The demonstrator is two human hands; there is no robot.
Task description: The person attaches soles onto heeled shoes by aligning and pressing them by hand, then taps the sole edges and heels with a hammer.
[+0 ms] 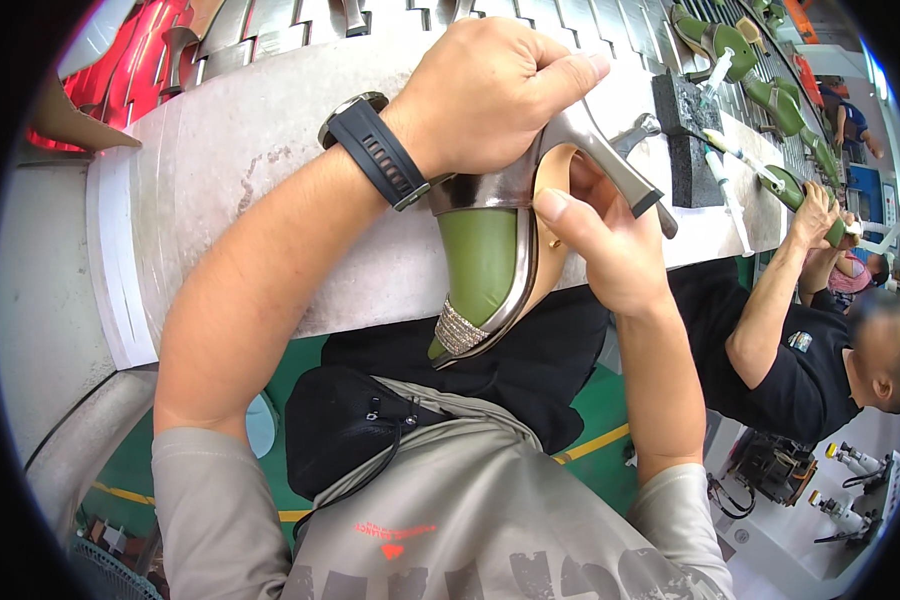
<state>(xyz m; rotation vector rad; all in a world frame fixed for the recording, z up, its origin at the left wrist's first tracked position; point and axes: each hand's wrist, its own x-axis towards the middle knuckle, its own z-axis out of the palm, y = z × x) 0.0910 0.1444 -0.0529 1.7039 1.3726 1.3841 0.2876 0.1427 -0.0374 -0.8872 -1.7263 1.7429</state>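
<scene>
A high-heeled shoe [542, 240] lies sole partly up between my hands, toe toward me. It has pewter-coloured metallic trim, a tan sole side and a sparkling stone band [460, 330] at the toe. A green shoe last [478, 262] fills it. My left hand [490, 100], with a black watch on the wrist, is closed over the metallic back part near the heel [610, 165]. My right hand [615, 250] grips the side of the shoe, thumb on the tan edge. A grey metal tool [638, 132] shows behind the heel; its remainder is hidden.
The shoe is above a pale worktable [240, 190]. At right a black foam block [682, 140] stands beside white syringe-like tubes [727, 200]. A slatted conveyor [530, 15] runs along the back, with green lasts [715, 45]. A co-worker [800, 340] at right handles another green last.
</scene>
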